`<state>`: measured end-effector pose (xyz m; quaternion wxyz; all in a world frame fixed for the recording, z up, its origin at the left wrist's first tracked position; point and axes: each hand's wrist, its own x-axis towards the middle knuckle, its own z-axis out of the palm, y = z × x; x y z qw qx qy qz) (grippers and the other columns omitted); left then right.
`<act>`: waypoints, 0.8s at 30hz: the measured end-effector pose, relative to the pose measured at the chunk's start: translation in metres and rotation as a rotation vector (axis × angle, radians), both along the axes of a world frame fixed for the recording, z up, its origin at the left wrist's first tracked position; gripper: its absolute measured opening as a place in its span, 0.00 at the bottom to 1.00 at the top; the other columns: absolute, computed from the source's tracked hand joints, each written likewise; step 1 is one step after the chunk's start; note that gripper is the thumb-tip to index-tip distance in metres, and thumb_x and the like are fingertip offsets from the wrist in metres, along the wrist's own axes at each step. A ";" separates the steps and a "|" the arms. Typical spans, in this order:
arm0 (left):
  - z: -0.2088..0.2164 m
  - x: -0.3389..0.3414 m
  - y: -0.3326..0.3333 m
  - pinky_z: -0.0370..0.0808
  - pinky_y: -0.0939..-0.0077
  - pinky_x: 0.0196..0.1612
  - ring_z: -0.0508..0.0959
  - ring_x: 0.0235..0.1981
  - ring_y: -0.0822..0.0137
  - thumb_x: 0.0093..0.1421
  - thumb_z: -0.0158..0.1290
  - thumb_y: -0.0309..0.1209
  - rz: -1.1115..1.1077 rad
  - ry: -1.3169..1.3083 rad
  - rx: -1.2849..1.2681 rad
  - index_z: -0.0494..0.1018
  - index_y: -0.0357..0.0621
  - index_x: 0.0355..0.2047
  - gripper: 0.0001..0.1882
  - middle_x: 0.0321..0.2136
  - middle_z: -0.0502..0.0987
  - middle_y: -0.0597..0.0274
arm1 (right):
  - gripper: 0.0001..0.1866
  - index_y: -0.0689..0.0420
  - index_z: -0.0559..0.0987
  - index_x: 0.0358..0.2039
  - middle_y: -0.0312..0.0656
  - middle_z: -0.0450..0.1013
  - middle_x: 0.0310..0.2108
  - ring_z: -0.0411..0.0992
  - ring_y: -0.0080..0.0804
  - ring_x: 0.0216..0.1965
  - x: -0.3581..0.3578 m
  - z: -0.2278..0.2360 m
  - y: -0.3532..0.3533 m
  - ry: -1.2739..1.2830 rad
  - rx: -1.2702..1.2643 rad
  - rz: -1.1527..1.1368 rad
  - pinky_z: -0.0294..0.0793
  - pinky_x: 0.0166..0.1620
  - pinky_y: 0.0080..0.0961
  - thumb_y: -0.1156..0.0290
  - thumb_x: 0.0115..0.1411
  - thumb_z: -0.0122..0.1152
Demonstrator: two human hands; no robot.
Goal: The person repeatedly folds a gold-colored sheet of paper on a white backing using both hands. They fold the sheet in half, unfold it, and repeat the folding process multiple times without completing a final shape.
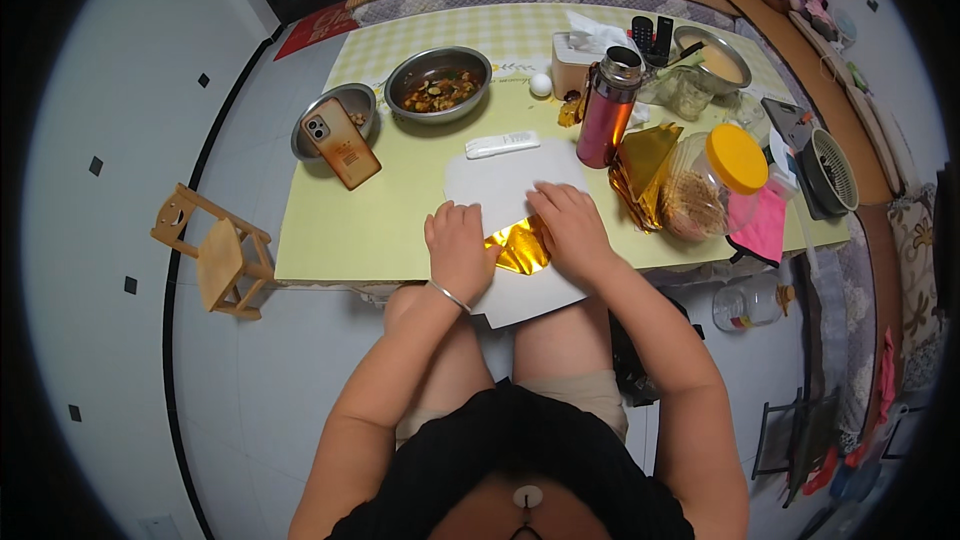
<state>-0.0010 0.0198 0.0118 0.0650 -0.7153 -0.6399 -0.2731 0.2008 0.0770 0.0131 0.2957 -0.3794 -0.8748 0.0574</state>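
A shiny piece of gold foil paper (520, 246) lies between my hands, over white paper (500, 198) at the table's near edge. More white paper hangs past the edge above my thighs. My left hand (460, 248) grips the foil's left side, its thumb on the gold and its fingers pointing away from me. On the other side, my right hand (573, 233) holds the foil's right edge, fingers angled up and left. Part of the foil is hidden under both hands. Farther right, folded gold paper (643, 172) stands in a pile.
Beyond the paper lies a white packet (502, 145). A phone (342, 144) leans on a metal bowl (360, 100), near a larger bowl (438, 85) of food. A thermos (607, 105) and a yellow-lidded jar (705, 185) stand to the right. A small wooden chair (222, 250) is at left.
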 end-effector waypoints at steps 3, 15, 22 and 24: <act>0.014 -0.001 0.011 0.68 0.52 0.53 0.73 0.47 0.46 0.46 0.66 0.29 -0.020 0.003 -0.250 0.77 0.40 0.29 0.11 0.38 0.76 0.48 | 0.27 0.55 0.73 0.61 0.43 0.74 0.47 0.69 0.43 0.57 -0.004 0.004 0.018 -0.065 0.105 0.123 0.51 0.72 0.53 0.75 0.59 0.58; -0.044 0.015 -0.027 0.65 0.51 0.69 0.67 0.66 0.41 0.57 0.50 0.23 -0.225 0.110 -0.108 0.68 0.28 0.61 0.29 0.63 0.69 0.36 | 0.31 0.56 0.65 0.69 0.45 0.61 0.71 0.54 0.41 0.74 0.038 -0.007 0.013 -0.263 -0.210 0.329 0.47 0.75 0.46 0.61 0.68 0.55; -0.027 0.000 -0.058 0.60 0.47 0.70 0.65 0.68 0.42 0.59 0.49 0.25 -0.225 0.071 -0.131 0.67 0.26 0.61 0.29 0.64 0.67 0.35 | 0.32 0.55 0.62 0.71 0.45 0.55 0.74 0.50 0.43 0.76 0.056 -0.016 -0.002 -0.202 -0.296 0.161 0.43 0.75 0.51 0.60 0.70 0.53; -0.021 0.005 -0.055 0.63 0.46 0.68 0.68 0.66 0.41 0.60 0.52 0.28 -0.206 0.021 -0.122 0.69 0.28 0.60 0.27 0.62 0.70 0.34 | 0.31 0.55 0.65 0.69 0.45 0.58 0.73 0.52 0.43 0.75 0.043 -0.009 -0.005 -0.196 -0.367 0.053 0.45 0.74 0.53 0.60 0.68 0.55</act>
